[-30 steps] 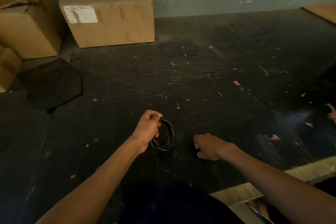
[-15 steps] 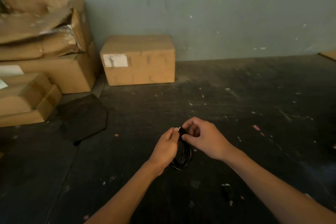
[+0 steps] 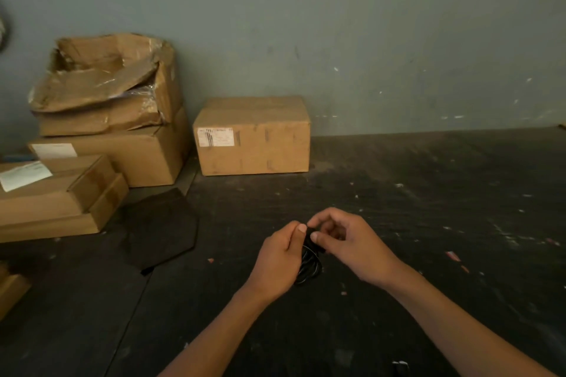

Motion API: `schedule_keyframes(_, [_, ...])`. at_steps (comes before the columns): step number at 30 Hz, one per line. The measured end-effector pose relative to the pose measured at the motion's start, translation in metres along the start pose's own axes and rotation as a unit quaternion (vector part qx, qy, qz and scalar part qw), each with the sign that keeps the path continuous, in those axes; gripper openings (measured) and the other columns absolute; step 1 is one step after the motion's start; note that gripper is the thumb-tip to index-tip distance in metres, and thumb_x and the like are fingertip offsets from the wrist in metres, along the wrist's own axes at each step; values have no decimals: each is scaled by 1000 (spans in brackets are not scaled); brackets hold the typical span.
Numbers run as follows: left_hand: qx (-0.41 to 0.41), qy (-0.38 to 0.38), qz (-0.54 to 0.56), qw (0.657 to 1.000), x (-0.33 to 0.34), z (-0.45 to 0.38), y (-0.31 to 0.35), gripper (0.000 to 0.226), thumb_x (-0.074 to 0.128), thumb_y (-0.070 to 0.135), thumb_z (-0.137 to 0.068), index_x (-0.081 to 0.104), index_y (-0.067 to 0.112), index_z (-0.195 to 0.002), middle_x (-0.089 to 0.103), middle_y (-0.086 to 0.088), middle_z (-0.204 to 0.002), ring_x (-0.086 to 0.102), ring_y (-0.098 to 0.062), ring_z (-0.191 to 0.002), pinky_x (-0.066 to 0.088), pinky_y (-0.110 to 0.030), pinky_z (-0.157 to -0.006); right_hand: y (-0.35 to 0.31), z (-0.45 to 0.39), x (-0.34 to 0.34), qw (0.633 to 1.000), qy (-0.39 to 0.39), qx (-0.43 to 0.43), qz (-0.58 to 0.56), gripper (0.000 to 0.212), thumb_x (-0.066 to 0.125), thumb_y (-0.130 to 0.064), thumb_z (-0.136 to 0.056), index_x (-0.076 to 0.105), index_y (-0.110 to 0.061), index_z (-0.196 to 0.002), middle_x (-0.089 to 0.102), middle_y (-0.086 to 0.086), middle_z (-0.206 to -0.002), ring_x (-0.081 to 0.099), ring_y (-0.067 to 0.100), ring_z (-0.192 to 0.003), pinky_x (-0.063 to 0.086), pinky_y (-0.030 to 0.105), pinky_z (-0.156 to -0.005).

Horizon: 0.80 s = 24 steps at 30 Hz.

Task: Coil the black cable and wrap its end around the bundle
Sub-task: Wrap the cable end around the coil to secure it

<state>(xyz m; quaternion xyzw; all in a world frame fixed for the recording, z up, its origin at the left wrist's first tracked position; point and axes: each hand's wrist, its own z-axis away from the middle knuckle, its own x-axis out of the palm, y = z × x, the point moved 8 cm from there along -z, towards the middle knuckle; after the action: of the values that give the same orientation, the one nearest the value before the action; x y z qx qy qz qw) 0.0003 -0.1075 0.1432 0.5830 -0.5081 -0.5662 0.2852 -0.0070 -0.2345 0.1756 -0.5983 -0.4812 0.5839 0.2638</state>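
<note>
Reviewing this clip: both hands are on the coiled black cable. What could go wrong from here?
The left hand pinches only the top of the black cable coil; the loops hang free below and could spring apart if that pinch loosens. The right hand holds the cable's end by the fingertips, so it might slip during wrapping. The scene is dim, and black cable against the dark floor is hard to track.

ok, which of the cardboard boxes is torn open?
The top box of the stack at far left, against the wall: its flaps are crumpled and gaping. The lone labelled box and the boxes beneath the torn one look closed.
</note>
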Motion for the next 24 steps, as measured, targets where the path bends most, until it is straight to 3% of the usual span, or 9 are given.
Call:
schedule_keyframes(4, [23,-4,-39,999,-4,-2,9,26,40,31,-103,58,31,-84,57,5,-68,50,-4,-58,42,-25,-53,-5,-1,-2,1000,-2,-11,4,9,64,-14,-91,65,-23,-92,64,1,-84,60,13,-78,52,27,-72])
schedule_keyframes(7, [0,8,-13,1000,-6,-8,8,28,42,28,-103,61,23,-83,53,6,-66,47,-1,-56,40,-21,-53,-9,-1,-1,999,17,-27,23,13,61,-11,-92,61,-24,-88,59,-3,-84,54,1,-75,45,16,-70])
schedule_keyframes(10, [-64,33,53,996,-12,-11,0,32,41,27,-104,65,14,-89,50,4,-65,45,-2,-55,38,-19,-54,-16,3,0,997,33,-60,36,19,61,-11,-92,58,-29,-87,54,-3,-91,53,4,-84,42,14,-75])
schedule_keyframes(14, [-100,41,81,991,-16,-12,-2,33,40,30,-104,67,17,-90,48,-3,-67,43,-11,-58,36,-31,-58,-24,9,-2,994,40,-103,-5,21,60,-8,-91,57,-29,-89,53,-7,-96,55,9,-95,43,13,-81])
schedule_keyframes(18, [-116,69,85,987,-24,-14,-6,34,39,30,-104,67,15,-93,53,-9,-73,45,-21,-67,37,-35,-64,-22,12,2,993,10,-110,-52,20,58,-8,-92,58,-28,-89,60,-12,-112,57,12,-108,47,18,-85])
schedule_keyframes(20, [-104,66,73,990,-23,-15,-5,34,39,29,-104,67,12,-96,56,-18,-76,50,-22,-68,42,-38,-64,-13,11,4,990,-6,-79,-119,16,56,-10,-94,58,-25,-92,65,-6,-115,62,14,-105,52,24,-82])
schedule_keyframes(22, [-84,73,62,992,-25,-15,-2,33,39,29,-104,65,11,-94,62,-19,-83,57,-20,-73,50,-38,-69,-5,10,3,977,10,-41,-207,2,59,-17,-93,60,-18,-94,69,3,-108,67,22,-97,55,30,-80])
schedule_keyframes(24, [-51,83,39,994,-27,-15,4,32,40,29,-103,63,11,-89,61,-10,-78,58,-17,-70,52,-43,-71,2,9,2,959,41,6,-282,15,64,-31,-88,65,-16,-88,71,7,-96,68,24,-88,56,32,-77])
